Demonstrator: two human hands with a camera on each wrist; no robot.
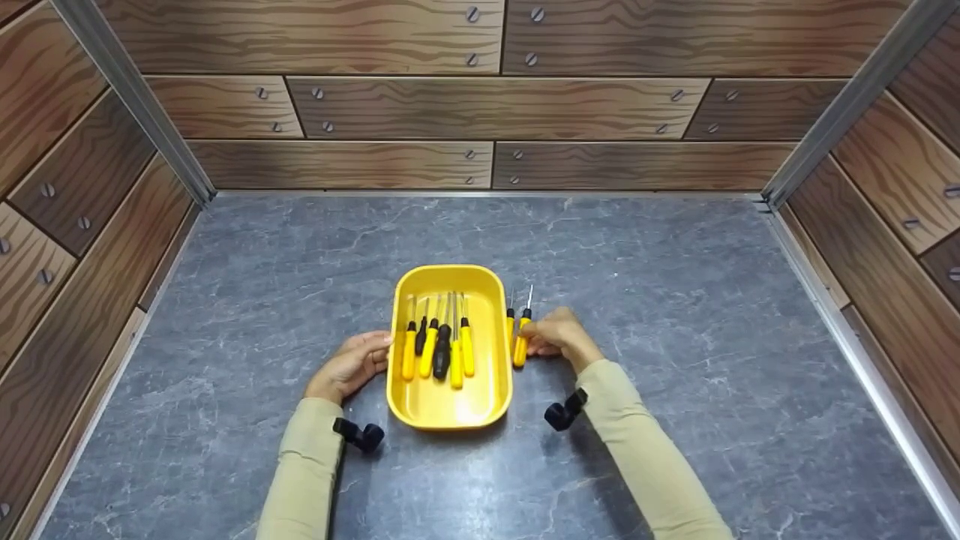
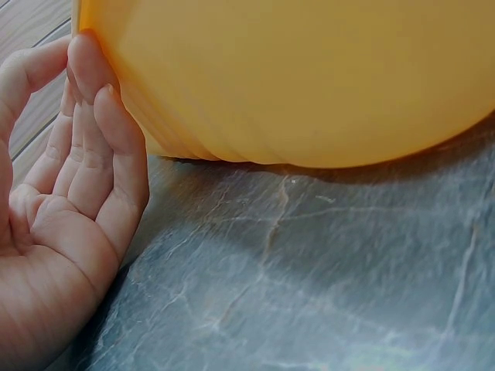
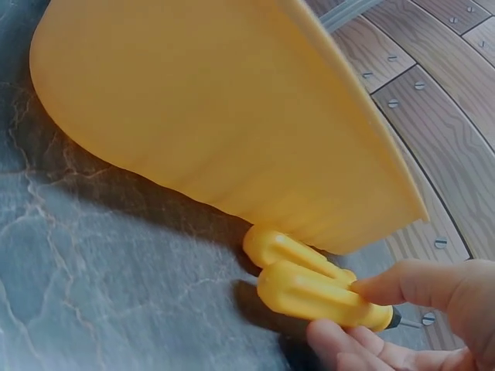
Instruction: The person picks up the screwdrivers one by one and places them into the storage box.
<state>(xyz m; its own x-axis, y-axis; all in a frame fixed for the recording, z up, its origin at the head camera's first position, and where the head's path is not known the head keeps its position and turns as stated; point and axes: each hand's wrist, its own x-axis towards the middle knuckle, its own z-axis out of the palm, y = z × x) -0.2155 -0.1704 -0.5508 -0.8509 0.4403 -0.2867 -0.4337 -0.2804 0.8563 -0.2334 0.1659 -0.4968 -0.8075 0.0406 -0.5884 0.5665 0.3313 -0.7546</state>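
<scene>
A yellow tray (image 1: 450,409) stands on the grey marbled tabletop, holding several screwdrivers with yellow or black handles, such as a black one (image 1: 442,352). My left hand (image 1: 352,365) touches the tray's left side with fairly straight fingers; the left wrist view shows its fingertips against the yellow wall. On the other side, my right hand (image 1: 559,334) pinches the yellow handle of a screwdriver (image 3: 317,296) between thumb and fingers. Its shaft points away from me. Another yellow-handled screwdriver (image 3: 278,249) lies between it and the tray wall, its far part hidden.
Wood-patterned panels (image 1: 495,109) enclose the tabletop (image 1: 675,300) at the back and both sides, with metal strips (image 1: 862,364) along the edges. A small black device (image 1: 358,435) sits at the left wrist, another (image 1: 565,409) at the right.
</scene>
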